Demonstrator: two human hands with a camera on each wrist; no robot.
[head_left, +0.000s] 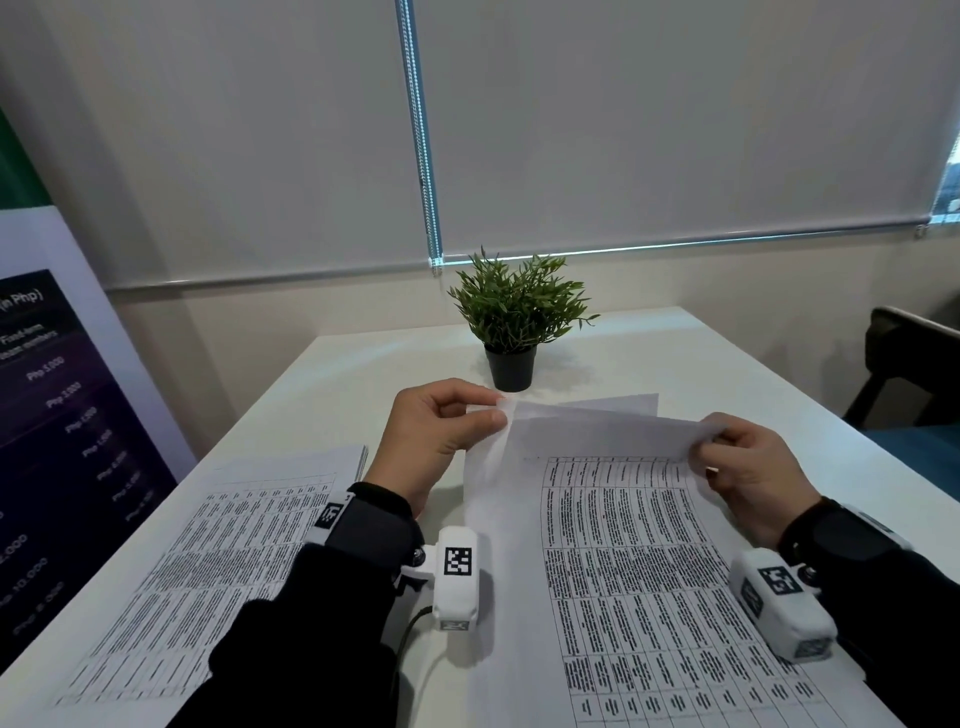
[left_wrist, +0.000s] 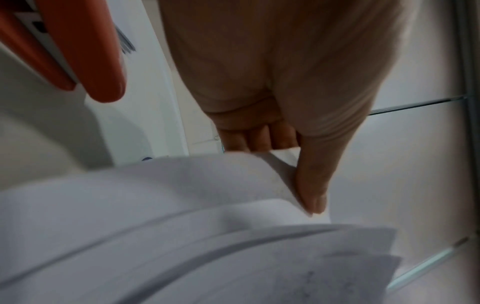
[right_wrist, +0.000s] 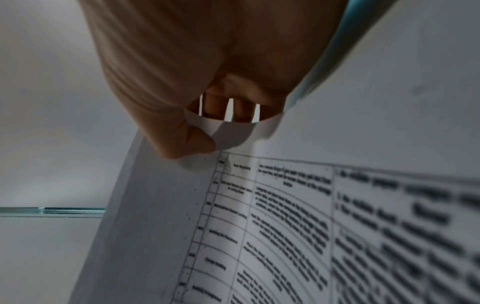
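A printed sheet with a dense table of text is lifted at its far edge above the white table. My left hand pinches its far left corner between thumb and fingers. My right hand pinches the far right corner, which curls under the fingers. In the left wrist view the thumb presses on the white sheet, with more sheets below. The right wrist view shows the thumb on the sheet's curled corner. A second stack of printed pages lies flat at the left.
A small potted green plant stands on the table just beyond the hands. A dark printed banner leans at the left. A dark chair is at the right. Roller blinds cover the window behind. An orange object shows in the left wrist view.
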